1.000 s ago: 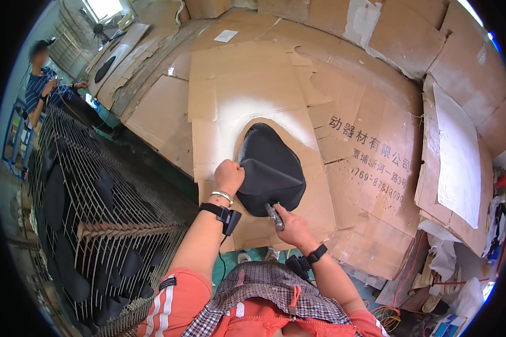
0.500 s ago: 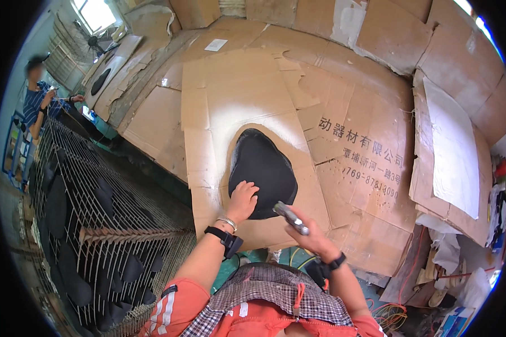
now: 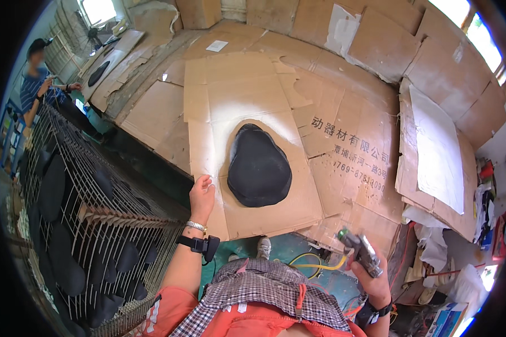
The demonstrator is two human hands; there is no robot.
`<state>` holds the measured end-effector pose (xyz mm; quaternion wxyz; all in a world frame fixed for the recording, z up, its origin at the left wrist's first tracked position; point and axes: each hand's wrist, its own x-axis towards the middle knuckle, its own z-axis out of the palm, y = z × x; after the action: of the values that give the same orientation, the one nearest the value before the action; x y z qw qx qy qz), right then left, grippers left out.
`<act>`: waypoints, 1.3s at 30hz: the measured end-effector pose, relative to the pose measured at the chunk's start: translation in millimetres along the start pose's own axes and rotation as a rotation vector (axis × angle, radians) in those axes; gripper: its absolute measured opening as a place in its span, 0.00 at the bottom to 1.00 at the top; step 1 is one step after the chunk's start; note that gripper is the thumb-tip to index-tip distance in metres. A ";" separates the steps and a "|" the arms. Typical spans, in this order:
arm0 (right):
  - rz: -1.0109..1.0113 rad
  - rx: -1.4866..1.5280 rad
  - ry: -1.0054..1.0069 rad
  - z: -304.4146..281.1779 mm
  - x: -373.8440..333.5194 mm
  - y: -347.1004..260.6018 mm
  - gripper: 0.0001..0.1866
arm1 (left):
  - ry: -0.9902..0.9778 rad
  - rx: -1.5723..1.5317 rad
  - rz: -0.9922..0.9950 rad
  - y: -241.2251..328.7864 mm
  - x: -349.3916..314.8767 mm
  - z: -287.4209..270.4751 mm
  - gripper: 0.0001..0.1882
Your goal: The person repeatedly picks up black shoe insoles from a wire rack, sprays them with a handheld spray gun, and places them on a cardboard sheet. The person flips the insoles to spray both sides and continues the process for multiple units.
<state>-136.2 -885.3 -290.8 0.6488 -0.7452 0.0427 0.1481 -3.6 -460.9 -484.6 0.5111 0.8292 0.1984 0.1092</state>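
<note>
A black, pear-shaped pad (image 3: 258,167) lies on a large cardboard sheet (image 3: 222,95) with white spray haze around its upper end. My left hand (image 3: 202,194) is over the sheet's left edge, apart from the pad. Its fingers are loosely bent and nothing shows in them; whether they touch the cardboard I cannot tell. Off the sheet's lower right corner, my right hand (image 3: 374,275) is closed round a metal spray gun (image 3: 365,255). A yellow hose (image 3: 329,266) runs by the gun, its joint partly hidden by my fingers.
On the left stands a wire rack (image 3: 118,219) with several black pads (image 3: 66,264). A person (image 3: 36,84) in a striped shirt stands beyond it. Cardboard with a white sheet (image 3: 441,149) leans at the right. Hoses and cluttered bags (image 3: 469,295) lie at the lower right.
My left hand has come off the pad and moved left to the cardboard's edge. My right hand has carried the spray gun right and down, away from the pad.
</note>
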 end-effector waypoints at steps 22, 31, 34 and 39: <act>-0.048 0.159 0.035 29.9 -62.6 -20.4 0.31 | -0.101 0.033 0.009 -15.4 -7.7 9.6 0.12; -0.008 0.122 0.164 8.7 -66.6 -18.3 0.31 | -0.186 0.160 -0.069 -39.5 5.0 44.2 0.15; -0.050 0.152 0.103 15.2 -60.3 -16.3 0.30 | -0.191 0.199 -0.076 -44.9 12.3 62.1 0.16; -0.079 0.224 0.159 21.9 -19.4 -18.4 0.30 | -0.115 0.268 -0.130 -57.2 26.6 82.8 0.16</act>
<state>-153.6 -863.5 -270.4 0.7278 -0.6786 0.0810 0.0572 39.6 -492.9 -573.6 0.4122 0.8803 0.2348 0.0008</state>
